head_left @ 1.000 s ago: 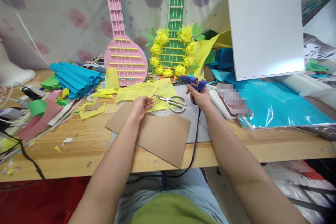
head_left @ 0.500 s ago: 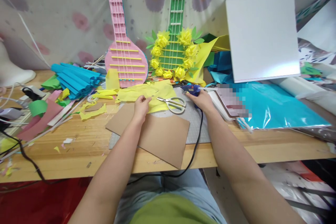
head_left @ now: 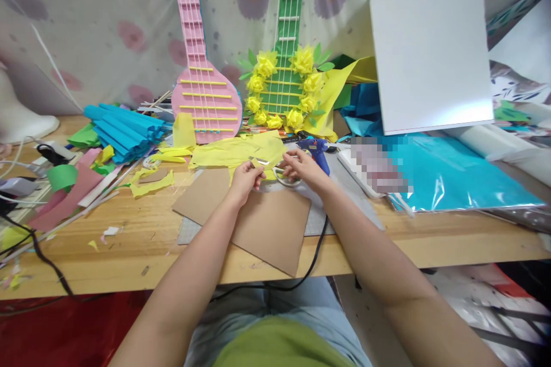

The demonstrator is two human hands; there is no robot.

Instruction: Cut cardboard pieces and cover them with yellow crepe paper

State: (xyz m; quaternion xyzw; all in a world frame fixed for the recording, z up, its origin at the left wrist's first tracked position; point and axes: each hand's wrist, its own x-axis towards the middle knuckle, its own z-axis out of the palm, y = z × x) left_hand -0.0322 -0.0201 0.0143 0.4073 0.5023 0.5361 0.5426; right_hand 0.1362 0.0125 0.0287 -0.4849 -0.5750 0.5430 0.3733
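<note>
My left hand (head_left: 244, 178) is closed in a pinch on the edge of a yellow paper sheet (head_left: 228, 152), just above a brown cardboard piece (head_left: 267, 223). My right hand (head_left: 302, 168) is curled over the handles of the white-handled scissors (head_left: 282, 176), which it mostly hides. The two hands almost touch. A blue glue gun (head_left: 317, 149) lies on the grey cutting mat (head_left: 321, 219) just behind my right hand, and its black cord (head_left: 316, 252) runs off the table edge.
A pink paper guitar (head_left: 202, 86) and a green one with yellow flowers (head_left: 284, 86) lean against the back curtain. Folded blue paper (head_left: 123, 129) and scraps lie at the left, and a white board (head_left: 430, 57) and blue foil sheet (head_left: 451, 172) at the right.
My right hand let go of the glue gun, which now lies on the mat, and moved left onto the scissors. My left hand closed on the yellow paper's edge.
</note>
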